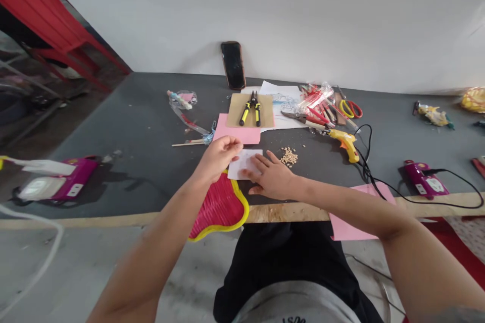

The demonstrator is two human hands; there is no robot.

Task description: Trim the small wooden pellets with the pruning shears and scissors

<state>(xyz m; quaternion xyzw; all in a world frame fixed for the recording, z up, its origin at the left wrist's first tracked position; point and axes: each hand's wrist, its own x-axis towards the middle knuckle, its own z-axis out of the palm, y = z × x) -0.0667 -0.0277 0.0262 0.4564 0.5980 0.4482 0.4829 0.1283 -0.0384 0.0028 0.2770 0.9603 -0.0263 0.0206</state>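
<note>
A small white sheet of paper (246,161) lies on the dark grey table. Flat across its right part rests my right hand (271,176), fingers spread. Over the paper's left edge is my left hand (222,156), its thumb and forefinger pinched together; whatever they hold is too small to make out. Partly under the left forearm, a pink woven piece with a yellow rim (223,207) overhangs the table edge. To the right of my right hand sits a little heap of small tan pieces (289,157).
Yellow-handled pliers (250,111) lie on brown card (232,106), above pink paper (238,135). A phone (233,65) leans on the wall. Further right are scissors (350,108), a yellow glue gun (344,144) with a black cord, and a purple power strip (426,179).
</note>
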